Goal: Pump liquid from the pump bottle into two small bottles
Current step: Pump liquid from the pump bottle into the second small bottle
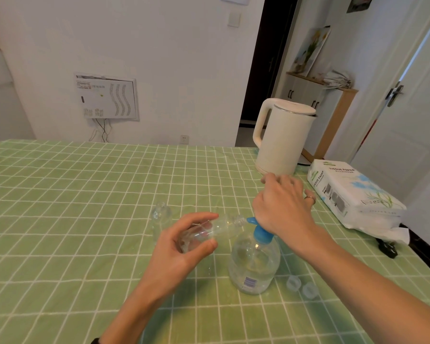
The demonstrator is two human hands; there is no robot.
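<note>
A clear small bottle is gripped on its side in the left hand, fingers and thumb wrapped round its body, its threaded mouth brought right up to the blue nozzle of the pump bottle. The pump bottle is stood upright on the green checked tablecloth, near the middle of the table and toward the near edge. Its blue pump head is covered by the palm of the right hand, whose fingers are spread loosely forward rather than curled; a ring is seen on one finger. A second small bottle is stood upright just beyond the left hand, uncapped. Two clear caps are laid just right of the pump bottle's base. A white kettle is set at the far edge, and a tissue pack overhangs the right edge. The whole left half of the cloth is left open.
</note>
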